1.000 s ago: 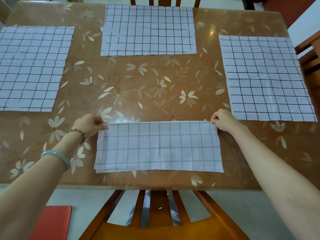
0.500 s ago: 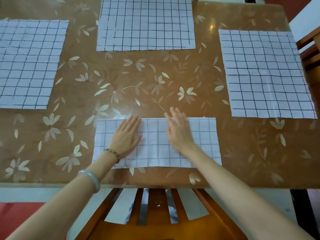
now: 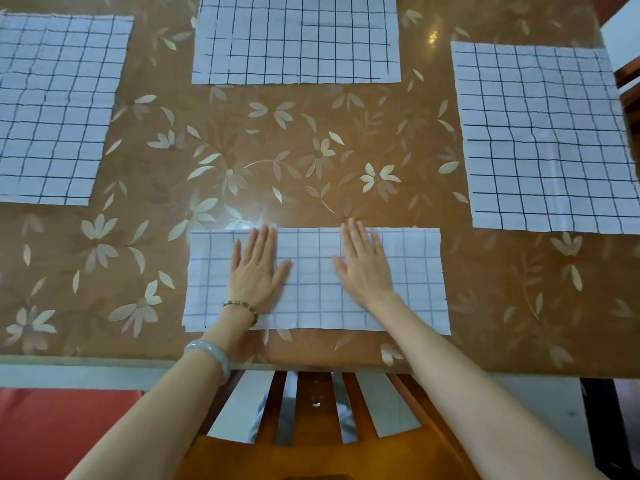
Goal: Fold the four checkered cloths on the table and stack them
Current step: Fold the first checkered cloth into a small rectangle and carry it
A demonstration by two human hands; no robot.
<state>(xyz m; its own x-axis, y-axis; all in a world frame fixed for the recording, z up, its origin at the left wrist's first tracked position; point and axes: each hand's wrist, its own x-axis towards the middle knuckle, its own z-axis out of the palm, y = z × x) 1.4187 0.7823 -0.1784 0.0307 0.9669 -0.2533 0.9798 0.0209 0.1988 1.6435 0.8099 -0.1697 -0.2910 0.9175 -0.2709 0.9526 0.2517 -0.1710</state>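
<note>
A white cloth with a dark grid, folded in half into a wide strip (image 3: 415, 271), lies near the table's front edge. My left hand (image 3: 258, 268) rests flat on its left half, palm down, fingers spread. My right hand (image 3: 363, 265) lies flat on its right half in the same way. Neither hand grips anything. Three more checkered cloths lie unfolded: one at the left (image 3: 52, 109), one at the far middle (image 3: 298, 39), one at the right (image 3: 543, 136).
The table (image 3: 277, 150) has a glossy brown top with pale flower prints. A wooden chair back (image 3: 311, 427) stands against the front edge below my arms. Another wooden chair (image 3: 630, 84) is at the right edge. Something red (image 3: 52, 434) lies on the floor, lower left.
A second ago both hands pinched the folded cloth's far corners. They let go, moved inward, and now press flat on the cloth, spaced a little wider than half a second ago.
</note>
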